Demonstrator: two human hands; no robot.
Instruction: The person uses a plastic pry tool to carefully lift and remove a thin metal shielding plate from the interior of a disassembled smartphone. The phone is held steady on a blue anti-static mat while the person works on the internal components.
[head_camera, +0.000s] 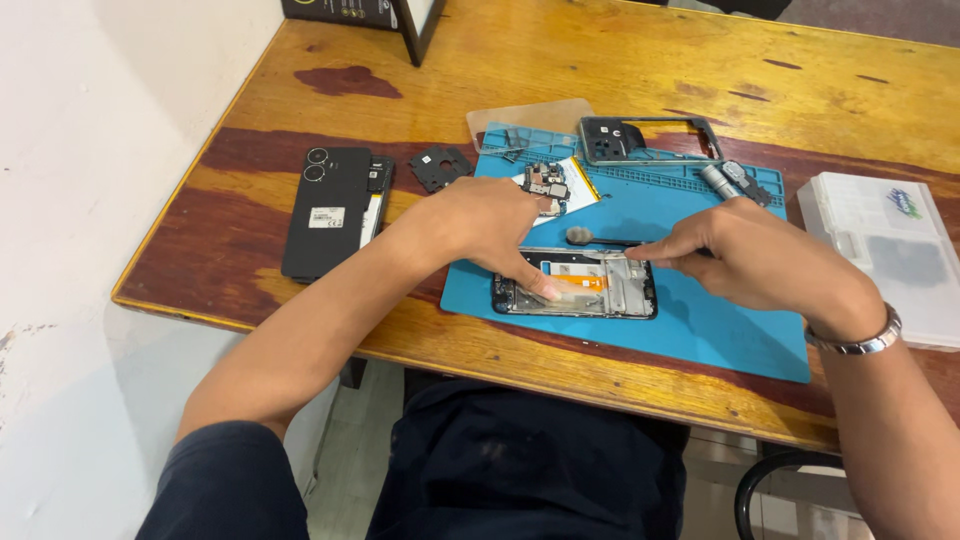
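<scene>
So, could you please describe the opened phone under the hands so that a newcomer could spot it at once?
Start at the blue work mat on the wooden table. The opened phone lies at the mat's near edge, with the left hand pressing on it and the right hand beside it. Unlike the closed black phone left of the mat, its insides show, with an orange strip.

A dark box (340, 10) stands at the table's eleven o'clock edge; a white rectangular label (326, 217) sits on the black phone back (330, 210) at nine o'clock.
</scene>
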